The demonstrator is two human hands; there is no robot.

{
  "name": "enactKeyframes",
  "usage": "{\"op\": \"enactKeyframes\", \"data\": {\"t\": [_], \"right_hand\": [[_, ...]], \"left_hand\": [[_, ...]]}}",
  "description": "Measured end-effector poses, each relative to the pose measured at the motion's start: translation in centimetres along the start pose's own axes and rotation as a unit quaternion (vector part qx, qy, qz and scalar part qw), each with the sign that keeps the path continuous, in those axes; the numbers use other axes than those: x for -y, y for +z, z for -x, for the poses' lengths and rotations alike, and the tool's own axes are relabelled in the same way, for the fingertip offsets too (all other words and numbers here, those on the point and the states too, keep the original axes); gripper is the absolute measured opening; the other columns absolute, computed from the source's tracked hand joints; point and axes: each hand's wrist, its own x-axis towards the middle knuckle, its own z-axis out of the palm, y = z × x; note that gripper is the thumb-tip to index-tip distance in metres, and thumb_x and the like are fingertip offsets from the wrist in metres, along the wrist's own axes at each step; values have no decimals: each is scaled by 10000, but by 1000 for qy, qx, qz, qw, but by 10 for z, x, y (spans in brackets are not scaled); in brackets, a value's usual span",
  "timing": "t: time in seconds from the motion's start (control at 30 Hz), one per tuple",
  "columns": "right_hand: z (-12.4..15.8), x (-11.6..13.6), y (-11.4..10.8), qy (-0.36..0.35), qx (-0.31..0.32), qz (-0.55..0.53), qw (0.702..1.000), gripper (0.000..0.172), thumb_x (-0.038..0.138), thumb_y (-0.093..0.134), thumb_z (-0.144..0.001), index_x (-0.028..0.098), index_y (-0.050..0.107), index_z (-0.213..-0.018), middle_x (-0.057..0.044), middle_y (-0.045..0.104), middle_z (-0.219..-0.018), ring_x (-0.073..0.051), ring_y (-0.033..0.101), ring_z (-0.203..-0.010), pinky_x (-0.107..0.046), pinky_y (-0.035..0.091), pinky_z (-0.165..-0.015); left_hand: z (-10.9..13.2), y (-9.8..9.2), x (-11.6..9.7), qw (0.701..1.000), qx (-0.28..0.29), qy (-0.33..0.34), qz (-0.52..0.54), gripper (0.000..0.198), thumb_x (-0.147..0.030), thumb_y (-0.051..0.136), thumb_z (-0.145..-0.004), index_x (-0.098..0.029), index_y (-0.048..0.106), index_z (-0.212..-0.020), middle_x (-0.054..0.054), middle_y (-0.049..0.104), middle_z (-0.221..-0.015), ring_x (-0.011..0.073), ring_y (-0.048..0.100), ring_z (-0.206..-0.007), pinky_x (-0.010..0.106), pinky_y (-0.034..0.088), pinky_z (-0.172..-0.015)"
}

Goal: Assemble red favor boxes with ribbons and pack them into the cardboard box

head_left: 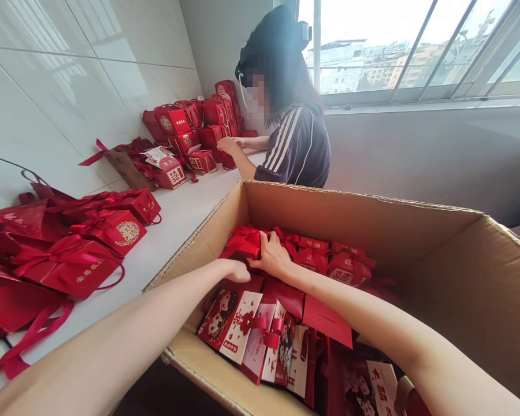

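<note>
Both of my hands reach into a large open cardboard box [364, 205] that holds red candy gift boxes. With thumb and fingers, my right hand [272, 254] grips the right side of a red gift box with a ribbon bow [242, 244] at the far left corner. Close to its near side is my left hand [236, 270], its fingers hidden below the wrist. More red gift boxes [314, 254] stand along the far wall. Nearer me lie red and white printed gift boxes [229, 318] with ribbons, partly covered by my right forearm.
Red gift boxes with bows [82, 266] crowd the white table [186, 202] at left. Farther back, a stack of red boxes [190, 124] stands by the tiled wall. A co-worker [294, 138] in a dark striped-sleeve shirt handles boxes there. A window [385, 52] is at upper right.
</note>
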Motion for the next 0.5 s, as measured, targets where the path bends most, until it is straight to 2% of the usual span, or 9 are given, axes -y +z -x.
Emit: {"op": "enactKeyframes", "data": {"t": [0.17,0.5], "right_hand": [[-1,-3,4,-2,-3,1,1000,749,505,632,-685,142,306,-1253,-175,399,-1117,-322,478,-1051,-392,512,-673],[5,-10,11,-9,-10,9,1000,689,515,584,-728,141,330,-1248,-177,403,-1120,-313,505,-1030,-378,521,-647]], "left_hand": [[6,-2,-2,999,-28,-18,-9,313,-326,522,-867,-157,527,-1130,81,555,-1138,198,569,-983,397,494,-824],[15,5,8,998,-50,17,-25,311,-334,515,-870,-141,535,-1113,82,569,-1113,195,575,-968,407,491,-828]]}}
